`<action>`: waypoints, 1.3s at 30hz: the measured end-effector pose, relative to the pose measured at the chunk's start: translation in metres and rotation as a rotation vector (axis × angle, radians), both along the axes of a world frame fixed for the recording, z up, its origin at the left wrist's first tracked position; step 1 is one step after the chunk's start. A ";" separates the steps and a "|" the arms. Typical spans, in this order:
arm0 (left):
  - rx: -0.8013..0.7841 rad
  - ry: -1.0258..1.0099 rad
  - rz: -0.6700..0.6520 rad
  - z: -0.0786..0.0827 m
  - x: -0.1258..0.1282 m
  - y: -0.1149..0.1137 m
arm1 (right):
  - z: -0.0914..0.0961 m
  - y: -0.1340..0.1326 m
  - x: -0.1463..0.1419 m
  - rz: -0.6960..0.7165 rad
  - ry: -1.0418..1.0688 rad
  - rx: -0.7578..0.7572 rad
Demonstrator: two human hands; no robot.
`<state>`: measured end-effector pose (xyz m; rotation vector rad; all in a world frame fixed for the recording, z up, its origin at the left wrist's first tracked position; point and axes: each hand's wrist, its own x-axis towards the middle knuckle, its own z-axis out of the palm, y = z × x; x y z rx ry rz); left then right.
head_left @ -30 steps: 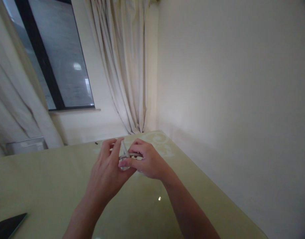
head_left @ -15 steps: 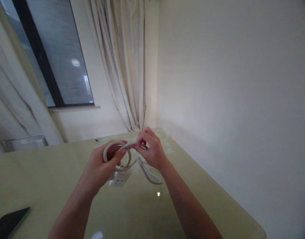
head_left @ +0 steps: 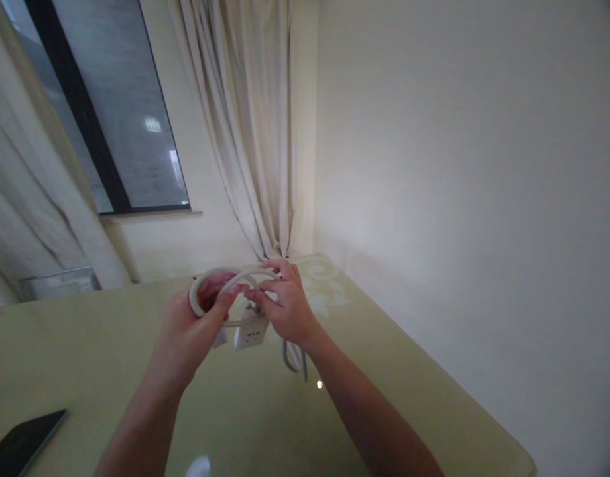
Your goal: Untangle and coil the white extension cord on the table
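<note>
A thick white power cord (head_left: 198, 297) is looped in a coil between my two hands. My left hand (head_left: 193, 328) is closed around the left side of the coil, its thumb pressing the strands. My right hand (head_left: 288, 301) grips the right side of the loop, thumb and fingertips close to my left thumb. Just below and behind the coil is a white power strip (head_left: 252, 333) with socket holes, partly hidden by the hands and the cord. More cord (head_left: 295, 359) hangs in a bend beneath my right hand.
A glossy pale green table (head_left: 106, 344) lies beneath my hands, its right edge along a plain wall (head_left: 459, 199). A dark flat device (head_left: 24, 440) rests at the lower left. Behind stand beige curtains (head_left: 255, 132) and a dark-framed window (head_left: 116, 99).
My right hand has come left and closer to my left hand, bringing the cord round. The coil looks wider. The power strip has shifted right and up, and the hanging cord has swung left.
</note>
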<state>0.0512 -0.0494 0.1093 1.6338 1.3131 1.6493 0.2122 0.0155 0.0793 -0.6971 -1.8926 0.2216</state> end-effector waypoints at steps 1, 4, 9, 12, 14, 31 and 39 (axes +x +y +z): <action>0.023 0.041 0.002 0.001 0.001 0.000 | -0.002 0.001 -0.002 -0.003 0.056 -0.016; 0.052 0.193 0.105 0.002 0.003 0.000 | -0.007 0.001 -0.005 -0.077 0.132 -0.021; 0.006 0.487 0.139 -0.002 0.004 0.001 | -0.010 0.000 -0.002 -0.295 -0.024 0.063; -0.021 0.546 0.138 -0.009 0.002 0.006 | -0.010 0.000 0.000 -0.292 -0.068 0.027; -0.002 0.539 0.095 -0.014 0.001 0.009 | -0.010 0.001 0.000 -0.256 -0.036 -0.005; 0.016 0.716 0.001 -0.029 -0.011 0.019 | 0.008 0.000 0.022 0.037 0.119 0.117; 0.013 0.711 0.283 -0.021 -0.029 0.022 | 0.017 -0.011 0.026 0.138 0.002 0.012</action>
